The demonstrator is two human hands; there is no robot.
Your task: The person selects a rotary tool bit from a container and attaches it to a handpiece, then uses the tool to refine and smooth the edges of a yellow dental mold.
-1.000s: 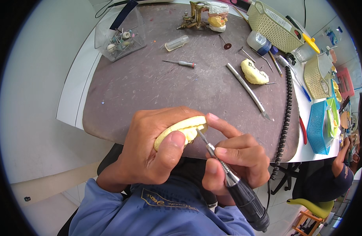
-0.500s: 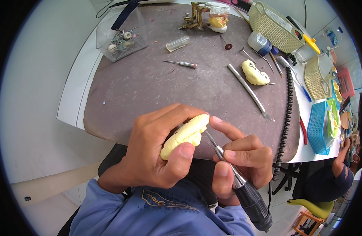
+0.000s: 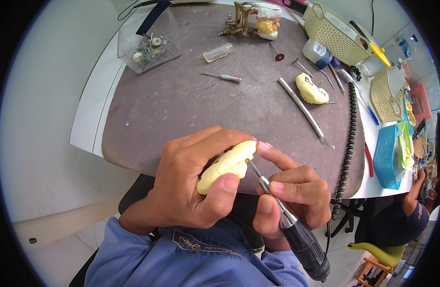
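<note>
My left hand (image 3: 191, 177) is closed round a pale yellow dental cast (image 3: 224, 167), thumb on its near side and fingers over the far side. In my right hand (image 3: 296, 191) is a black and silver rotary handpiece (image 3: 298, 239), gripped like a pen. Its thin bur (image 3: 253, 167) points up and left, with the tip at the cast's right edge; whether it touches I cannot tell. My right index finger reaches to the upper end of the cast. A second yellow cast (image 3: 311, 90) with dark lettering lies on the brown work mat (image 3: 181, 115).
A craft knife (image 3: 303, 112), a small screwdriver (image 3: 222, 77) and a clear tube (image 3: 218, 52) lie beyond my hands. Far left stands a clear box (image 3: 150, 52) of burs. A brass articulator (image 3: 241, 19) is at the back. A coiled cord (image 3: 350, 143) and blue basket (image 3: 387, 155) are at right.
The cast has shifted slightly up and right in my left hand. The bur tip has moved a little left, closer to the cast's edge. Both grips stay the same.
</note>
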